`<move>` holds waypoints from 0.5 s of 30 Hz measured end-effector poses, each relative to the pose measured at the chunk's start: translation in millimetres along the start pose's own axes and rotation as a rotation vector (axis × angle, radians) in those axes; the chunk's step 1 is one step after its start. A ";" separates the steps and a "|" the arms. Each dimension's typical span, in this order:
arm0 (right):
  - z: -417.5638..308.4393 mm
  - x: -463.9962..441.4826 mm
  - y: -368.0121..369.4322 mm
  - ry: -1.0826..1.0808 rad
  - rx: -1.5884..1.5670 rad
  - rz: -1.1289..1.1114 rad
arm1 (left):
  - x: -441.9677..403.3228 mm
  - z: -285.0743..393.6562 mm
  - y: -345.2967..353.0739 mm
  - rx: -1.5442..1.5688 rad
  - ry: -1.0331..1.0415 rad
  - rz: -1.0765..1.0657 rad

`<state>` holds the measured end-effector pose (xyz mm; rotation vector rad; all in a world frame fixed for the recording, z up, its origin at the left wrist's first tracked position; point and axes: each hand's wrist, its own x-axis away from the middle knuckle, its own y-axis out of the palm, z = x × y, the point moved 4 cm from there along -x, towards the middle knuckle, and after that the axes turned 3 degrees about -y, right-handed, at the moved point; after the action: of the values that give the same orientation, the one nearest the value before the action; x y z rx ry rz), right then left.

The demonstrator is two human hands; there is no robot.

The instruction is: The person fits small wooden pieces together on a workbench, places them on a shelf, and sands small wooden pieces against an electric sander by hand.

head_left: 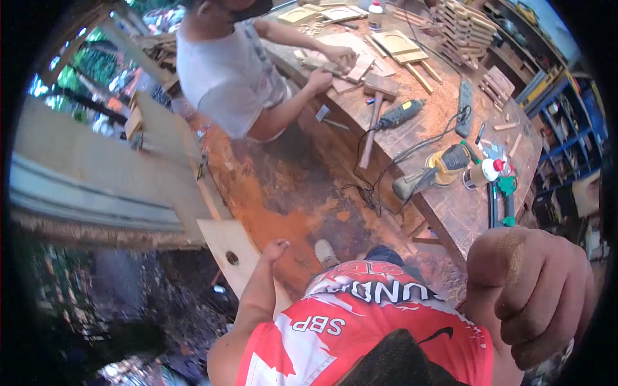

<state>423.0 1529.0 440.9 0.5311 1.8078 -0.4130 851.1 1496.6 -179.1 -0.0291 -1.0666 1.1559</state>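
My right hand (537,289) is raised close to the camera at the lower right, its fingers curled into a fist. Brownish dust marks the skin near the thumb; the palm side is hidden, so I cannot tell whether anything is inside. Low at my left side hangs my left hand (277,249), small in view, with its fingers curled and nothing visible in them. A pale board with a round hole (226,257) is nearest to it. Beyond my right hand, on the workbench (463,212), are a yellow sander (447,164), a red-capped glue bottle (483,174) and a green-handled tool (507,186).
Across the bench a person in a white shirt (222,71) handles wooden pieces (341,61). A wooden mallet (376,103), a corded rotary tool (400,114) and a power strip (463,106) lie there. Stacked frames (460,32) stand behind; blue shelving (573,138) lines the right. Sawdust covers the floor (277,199).
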 end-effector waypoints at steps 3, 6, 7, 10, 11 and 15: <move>11.0 -6.4 -34.2 -0.062 0.109 -0.127 | -35.3 32.4 -35.3 -0.039 0.035 -0.001; 13.1 -1.0 -68.6 -0.082 0.013 -0.159 | -64.3 69.0 -71.2 -0.085 0.027 0.011; 6.1 6.9 -79.5 -0.118 0.120 -0.146 | -74.1 83.8 -80.1 -0.113 0.046 0.033; 3.2 4.4 -123.5 -0.027 0.071 -0.169 | -94.7 108.3 -94.3 0.122 -0.014 0.075; 9.1 2.8 -133.6 0.119 -0.115 -0.194 | -99.2 111.2 -98.0 0.109 -0.021 0.071; 11.6 19.4 -156.5 -0.242 0.109 -0.230 | -123.2 125.6 -104.6 -0.088 0.058 0.012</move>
<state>341.5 1394.9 421.0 0.3322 1.6223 -0.7062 839.9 1296.2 -139.1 -0.1375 -1.0659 1.1122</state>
